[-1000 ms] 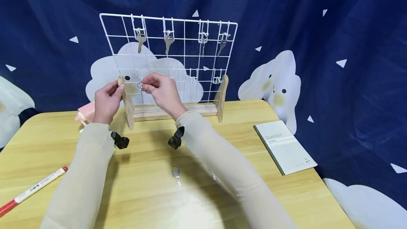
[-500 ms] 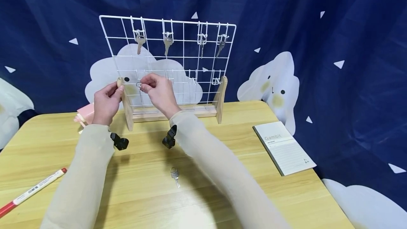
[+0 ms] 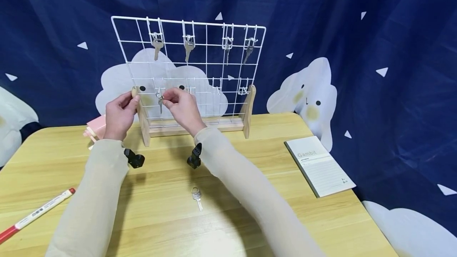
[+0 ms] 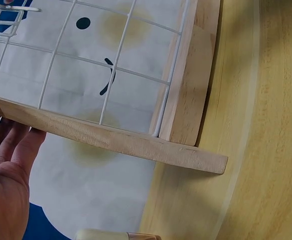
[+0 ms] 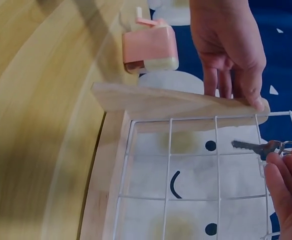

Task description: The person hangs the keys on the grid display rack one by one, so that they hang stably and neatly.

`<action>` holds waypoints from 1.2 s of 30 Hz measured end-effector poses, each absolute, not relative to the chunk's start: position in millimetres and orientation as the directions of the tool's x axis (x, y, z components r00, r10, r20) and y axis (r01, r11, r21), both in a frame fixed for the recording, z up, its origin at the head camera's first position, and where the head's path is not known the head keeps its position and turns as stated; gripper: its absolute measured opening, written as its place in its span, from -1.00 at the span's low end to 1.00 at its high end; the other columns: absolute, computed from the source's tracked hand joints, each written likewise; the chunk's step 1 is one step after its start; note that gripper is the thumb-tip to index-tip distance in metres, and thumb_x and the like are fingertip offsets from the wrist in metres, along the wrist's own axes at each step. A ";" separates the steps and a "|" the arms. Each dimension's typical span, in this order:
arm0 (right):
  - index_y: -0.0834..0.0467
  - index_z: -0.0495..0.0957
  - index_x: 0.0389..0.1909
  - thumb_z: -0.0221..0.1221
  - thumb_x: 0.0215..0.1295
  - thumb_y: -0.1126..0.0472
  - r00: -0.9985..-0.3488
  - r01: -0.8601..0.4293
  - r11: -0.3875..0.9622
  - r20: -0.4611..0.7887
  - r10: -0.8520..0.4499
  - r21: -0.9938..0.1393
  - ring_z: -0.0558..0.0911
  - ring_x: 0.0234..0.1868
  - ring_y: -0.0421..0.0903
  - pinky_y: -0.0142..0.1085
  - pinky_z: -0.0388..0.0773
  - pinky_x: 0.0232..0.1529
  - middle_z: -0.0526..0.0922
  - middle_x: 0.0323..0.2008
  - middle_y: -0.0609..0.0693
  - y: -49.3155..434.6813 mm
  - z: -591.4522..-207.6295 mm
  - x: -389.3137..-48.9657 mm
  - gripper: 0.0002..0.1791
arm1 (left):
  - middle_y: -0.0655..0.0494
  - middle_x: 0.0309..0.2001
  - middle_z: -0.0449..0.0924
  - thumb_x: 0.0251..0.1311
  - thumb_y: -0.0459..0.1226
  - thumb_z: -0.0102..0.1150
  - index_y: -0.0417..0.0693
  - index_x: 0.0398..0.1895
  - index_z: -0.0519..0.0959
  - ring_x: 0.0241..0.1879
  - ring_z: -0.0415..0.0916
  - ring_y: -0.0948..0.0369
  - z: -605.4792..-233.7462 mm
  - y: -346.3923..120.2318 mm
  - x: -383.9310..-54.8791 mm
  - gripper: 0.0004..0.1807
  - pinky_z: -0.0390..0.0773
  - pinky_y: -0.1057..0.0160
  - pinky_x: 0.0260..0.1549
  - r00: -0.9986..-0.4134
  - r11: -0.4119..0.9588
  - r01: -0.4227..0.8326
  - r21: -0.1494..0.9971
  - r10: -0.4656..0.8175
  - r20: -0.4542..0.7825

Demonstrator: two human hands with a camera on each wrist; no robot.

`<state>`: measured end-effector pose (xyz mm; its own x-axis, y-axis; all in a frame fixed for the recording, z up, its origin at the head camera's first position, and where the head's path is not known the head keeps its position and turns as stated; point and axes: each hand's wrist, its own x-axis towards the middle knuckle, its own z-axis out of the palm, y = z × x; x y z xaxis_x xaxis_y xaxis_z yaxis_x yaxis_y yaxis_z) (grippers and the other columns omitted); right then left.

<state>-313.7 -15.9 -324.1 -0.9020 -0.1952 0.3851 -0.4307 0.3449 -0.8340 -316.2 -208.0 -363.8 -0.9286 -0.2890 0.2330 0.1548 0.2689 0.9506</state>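
A white wire grid rack (image 3: 206, 63) stands in a wooden frame on the table. My left hand (image 3: 120, 116) grips its left wooden upright (image 4: 115, 137), thumb on one side and fingers on the other. At the lower left hook, a key (image 3: 160, 102) hangs blade down by its ring. The fingertips of my right hand (image 3: 183, 108) pinch at the ring and the head of this key (image 5: 258, 147); whether the ring is over the hook is unclear. Several other keys, one of them a brass-toned key (image 3: 189, 46), hang along the top row of hooks.
Another key (image 3: 196, 198) with a ring lies on the table (image 3: 171, 225). A notebook (image 3: 319, 165) lies at the right edge, a red marker (image 3: 37, 214) at the left. Behind my left hand sits a pink box with a small arm (image 5: 151, 47). Vacant hooks (image 3: 243, 90) line the lower row.
My right hand has shifted slightly down and right at the lower left hook. The key, earlier mostly hidden with its ring showing, now hangs in sight. My left hand has stayed put.
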 end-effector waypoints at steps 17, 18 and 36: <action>0.15 0.68 -0.16 0.19 0.36 0.35 -0.845 -0.510 0.423 0.345 -0.408 -0.749 0.62 -0.20 -0.30 -0.55 0.54 -0.19 0.68 -0.20 -0.11 22.1 -336.8 -281.7 -0.87 | -0.12 0.19 0.51 0.40 -0.09 0.10 -0.12 0.33 0.46 -0.02 0.51 0.31 -365.2 -205.3 -321.1 -0.49 0.57 0.40 -0.04 -0.922 0.246 0.177 0.953 -0.298 0.248; 0.16 0.68 -0.16 0.19 0.36 0.36 -0.843 -0.511 0.418 0.344 -0.414 -0.751 0.62 -0.20 -0.29 -0.54 0.55 -0.20 0.69 -0.21 -0.11 24.7 -337.7 -279.6 -0.87 | -0.13 0.19 0.52 0.40 -0.09 0.10 -0.12 0.33 0.46 -0.03 0.51 0.31 -365.2 -205.5 -321.0 -0.49 0.57 0.41 -0.05 -0.921 0.247 0.177 0.953 -0.299 0.248; 0.18 0.63 0.02 0.22 0.33 0.36 -0.734 -0.457 0.501 -0.006 -0.679 -0.735 0.62 -0.07 -0.26 -0.53 0.52 -0.04 0.68 -0.04 -0.08 67.8 -366.5 -222.3 -0.74 | -0.05 0.25 0.47 0.40 -0.03 0.06 -0.01 0.38 0.42 0.10 0.46 0.24 -364.1 -208.0 -319.6 -0.46 0.53 0.27 0.09 -0.939 0.253 0.122 0.960 -0.283 0.194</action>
<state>-222.3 67.8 -366.5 -0.7341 -0.6790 -0.0065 -0.4567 0.5008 -0.7352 -319.6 -208.0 -364.1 -0.9392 -0.2832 0.1940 0.1219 0.2532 0.9597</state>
